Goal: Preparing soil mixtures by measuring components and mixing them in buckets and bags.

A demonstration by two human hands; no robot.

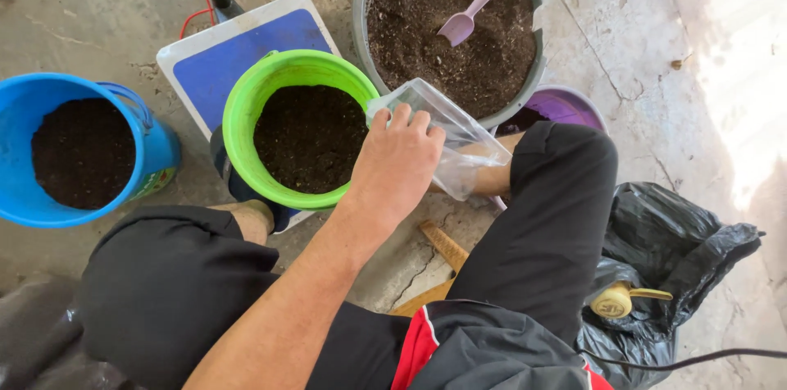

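My left hand (396, 162) reaches forward between my knees and grips the rim of a clear plastic bag (459, 140). The bag hangs at the right edge of a green bucket (246, 111) filled with dark soil. The bucket stands on a flat white and blue scale (215, 52). Just beyond the bag is a large grey tub (362, 4) of soil, with a lilac plastic scoop (471, 11) stuck in it. My right hand does not show; my right knee covers that side.
A blue bucket (160, 152) of soil stands at the left. A purple pot (574, 104) peeks out behind my right knee. A crumpled black plastic bag (680, 242) with a yellow-handled tool (616, 300) lies at the right. Wooden sticks (443, 246) lie on the cracked concrete floor.
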